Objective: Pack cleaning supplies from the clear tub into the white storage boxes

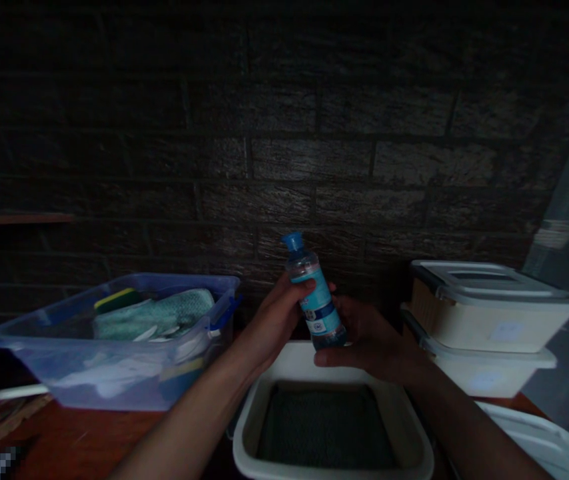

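Note:
A clear plastic bottle (320, 303) with a blue cap and a blue label tilts to the left in front of the wall. My left hand (284, 303) is wrapped round its upper side, the thumb lying across the label. Lower down, my right hand (367, 340) grips near the base, its thumb under the bottom end. Both hands are above the far rim of a white plastic tub (247, 427). A dark, textured flat thing (324, 427) lies in the tub; its kind is hard to make out in the dim light.
A translucent blue bin (114, 383) with a green cloth (164, 317) and a sponge (117, 300) stands at left on the wooden table (84, 437). Two lidded white boxes (479, 327) are stacked at right, near a white lid (539, 443). A brick wall (284, 153) rises behind.

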Action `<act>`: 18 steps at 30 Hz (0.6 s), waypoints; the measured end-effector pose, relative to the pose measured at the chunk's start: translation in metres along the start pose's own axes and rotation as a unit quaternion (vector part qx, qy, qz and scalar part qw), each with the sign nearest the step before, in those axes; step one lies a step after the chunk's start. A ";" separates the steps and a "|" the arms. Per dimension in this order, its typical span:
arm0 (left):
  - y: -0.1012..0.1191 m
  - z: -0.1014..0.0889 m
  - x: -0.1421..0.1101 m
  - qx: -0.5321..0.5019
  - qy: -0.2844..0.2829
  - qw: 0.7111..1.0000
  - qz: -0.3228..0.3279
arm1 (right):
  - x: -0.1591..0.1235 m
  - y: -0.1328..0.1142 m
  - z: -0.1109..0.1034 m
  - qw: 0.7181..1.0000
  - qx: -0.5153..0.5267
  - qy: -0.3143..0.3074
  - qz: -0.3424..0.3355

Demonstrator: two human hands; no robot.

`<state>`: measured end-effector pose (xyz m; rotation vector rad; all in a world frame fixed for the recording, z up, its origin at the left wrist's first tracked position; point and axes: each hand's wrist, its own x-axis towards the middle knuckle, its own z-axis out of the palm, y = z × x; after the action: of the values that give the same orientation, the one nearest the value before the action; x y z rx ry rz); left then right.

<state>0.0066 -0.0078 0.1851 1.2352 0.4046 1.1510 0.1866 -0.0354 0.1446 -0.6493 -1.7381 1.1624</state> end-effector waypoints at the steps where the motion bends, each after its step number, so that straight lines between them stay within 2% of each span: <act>1: 0.000 0.000 0.000 0.005 -0.005 1.000 -0.001 | 0.000 0.001 0.000 1.000 -0.011 0.012 0.003; 5: 0.001 -0.002 0.000 0.014 -0.021 1.000 0.001 | 0.000 0.004 -0.002 0.998 -0.042 0.043 0.007; 15: -0.002 -0.012 0.001 0.074 -0.090 0.993 0.010 | 0.000 -0.002 0.000 0.999 0.012 0.031 0.003; 18: -0.006 -0.013 0.002 0.104 -0.107 0.989 0.005 | 0.000 -0.003 -0.002 0.998 -0.006 0.063 0.007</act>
<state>-0.0001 0.0013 0.1763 1.5288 0.3626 0.9898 0.1884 -0.0355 0.1477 -0.7290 -1.6373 1.0971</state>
